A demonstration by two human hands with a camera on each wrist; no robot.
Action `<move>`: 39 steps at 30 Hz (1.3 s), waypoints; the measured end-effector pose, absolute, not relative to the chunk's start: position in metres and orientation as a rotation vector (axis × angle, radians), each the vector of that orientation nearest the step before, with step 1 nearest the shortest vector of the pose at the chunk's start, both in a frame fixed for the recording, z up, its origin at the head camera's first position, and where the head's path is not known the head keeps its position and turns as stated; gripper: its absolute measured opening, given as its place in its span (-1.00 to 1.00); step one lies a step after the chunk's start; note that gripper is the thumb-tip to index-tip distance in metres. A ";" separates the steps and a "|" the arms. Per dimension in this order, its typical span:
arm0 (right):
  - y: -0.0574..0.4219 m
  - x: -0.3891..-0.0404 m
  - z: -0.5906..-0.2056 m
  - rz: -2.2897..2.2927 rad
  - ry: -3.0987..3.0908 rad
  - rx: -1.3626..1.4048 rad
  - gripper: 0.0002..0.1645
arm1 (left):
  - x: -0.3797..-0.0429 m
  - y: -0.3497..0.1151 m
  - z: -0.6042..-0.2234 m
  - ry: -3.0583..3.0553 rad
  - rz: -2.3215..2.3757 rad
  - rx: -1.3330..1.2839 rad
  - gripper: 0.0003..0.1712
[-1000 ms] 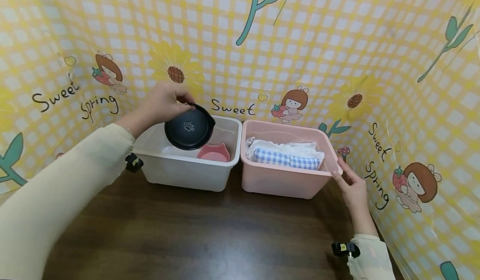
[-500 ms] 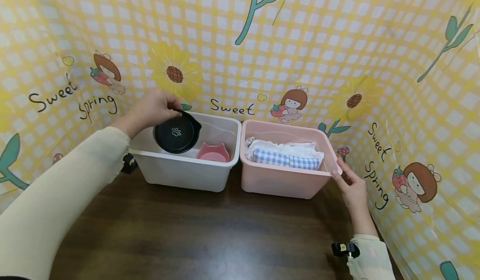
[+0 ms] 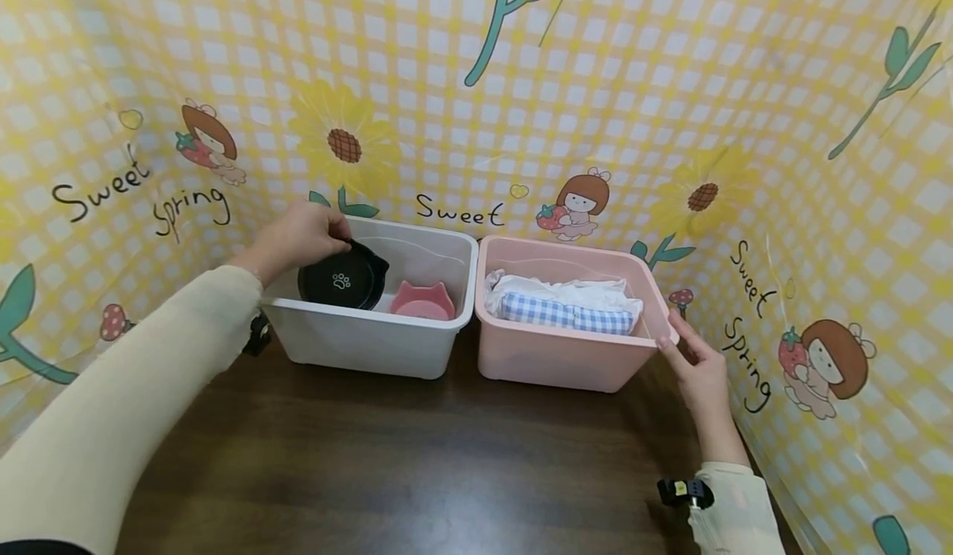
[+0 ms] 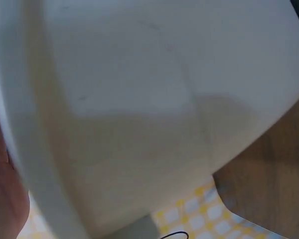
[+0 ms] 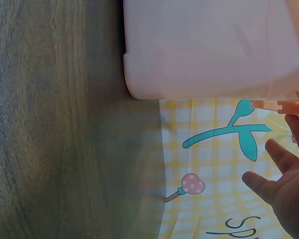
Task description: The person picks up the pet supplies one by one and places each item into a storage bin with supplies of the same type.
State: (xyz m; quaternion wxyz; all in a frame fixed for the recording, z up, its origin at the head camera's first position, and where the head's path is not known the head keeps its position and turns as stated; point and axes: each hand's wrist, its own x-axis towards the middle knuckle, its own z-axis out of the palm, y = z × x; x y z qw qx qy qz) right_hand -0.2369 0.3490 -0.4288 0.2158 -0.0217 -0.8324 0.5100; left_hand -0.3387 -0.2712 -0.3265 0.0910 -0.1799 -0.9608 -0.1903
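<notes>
My left hand (image 3: 296, 241) pinches the rim of a black cat-eared pet bowl (image 3: 328, 278) marked with a pale paw print. The bowl is tilted inside the left part of the white bin (image 3: 372, 344), its lower edge partly behind the front wall. To its right in that bin lies a pink cat-eared bowl (image 3: 422, 300). My right hand (image 3: 700, 373) grips the right front corner of the pink bin (image 3: 566, 365), thumb and index finger at the rim; in the right wrist view its other fingers (image 5: 261, 184) spread loosely. The white bin's wall (image 4: 139, 99) fills most of the left wrist view.
Inside the pink bin lie a folded blue-checked cloth (image 3: 566, 313) and crumpled white fabric (image 3: 588, 292). Both bins stand side by side on a dark wooden table (image 3: 447, 464). A yellow-checked patterned sheet (image 3: 417, 83) encloses the back and sides.
My left hand has lowered the black bowl leftward and down into the white bin. The right hand stays at the pink bin's corner.
</notes>
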 end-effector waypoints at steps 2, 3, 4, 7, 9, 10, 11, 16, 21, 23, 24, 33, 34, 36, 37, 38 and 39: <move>0.349 -0.237 -0.429 1.409 -2.309 -0.056 -0.43 | -0.341 -0.272 -0.330 -2.874 -0.544 -0.530 -0.95; 0.349 -0.238 -0.429 1.407 -2.309 -0.053 -0.43 | -0.342 -0.272 -0.333 -2.880 -0.527 -0.529 -0.95; 0.349 -0.238 -0.429 1.409 -2.307 -0.049 -0.43 | -0.343 -0.272 -0.335 -2.888 -0.523 -0.532 -0.94; 0.350 -0.238 -0.429 1.418 -2.299 -0.040 -0.43 | -0.346 -0.272 -0.340 -2.908 -0.517 -0.545 -0.95; 0.350 -0.237 -0.429 1.422 -2.296 -0.040 -0.43 | -0.348 -0.271 -0.343 -2.916 -0.517 -0.563 -0.95; 0.350 -0.237 -0.429 1.422 -2.297 -0.042 -0.43 | -0.350 -0.270 -0.344 -2.918 -0.514 -0.570 -0.96; 0.350 -0.237 -0.428 1.421 -2.299 -0.045 -0.43 | -0.351 -0.270 -0.345 -2.918 -0.506 -0.575 -0.96; 0.351 -0.236 -0.426 1.414 -2.309 -0.058 -0.42 | -0.358 -0.268 -0.351 -2.915 -0.441 -0.595 -0.92; 0.351 -0.235 -0.427 1.379 -2.330 -0.081 -0.43 | -0.360 -0.266 -0.357 -2.908 -0.369 -0.608 -0.91; 0.351 -0.236 -0.429 1.371 -2.330 -0.071 -0.43 | -0.359 -0.267 -0.362 -2.897 -0.310 -0.617 -0.91; 0.350 -0.236 -0.429 1.372 -2.326 -0.062 -0.43 | -0.359 -0.267 -0.364 -2.894 -0.287 -0.622 -0.91; 0.335 -0.222 -0.410 1.406 -2.343 -0.072 -0.43 | -0.358 -0.266 -0.376 -3.004 -0.492 -0.639 -0.93; 0.333 -0.220 -0.407 1.408 -2.343 -0.068 -0.43 | -0.358 -0.266 -0.376 -3.007 -0.509 -0.632 -0.92; 0.332 -0.218 -0.405 1.404 -2.343 -0.063 -0.43 | -0.357 -0.265 -0.374 -3.007 -0.515 -0.621 -0.92; 0.332 -0.218 -0.405 1.399 -2.345 -0.066 -0.43 | -0.358 -0.265 -0.373 -3.009 -0.513 -0.610 -0.92; 0.331 -0.217 -0.405 1.395 -2.346 -0.068 -0.43 | -0.358 -0.265 -0.373 -3.011 -0.506 -0.593 -0.93; 0.331 -0.217 -0.404 1.390 -2.346 -0.072 -0.43 | -0.359 -0.265 -0.374 -3.012 -0.491 -0.574 -0.93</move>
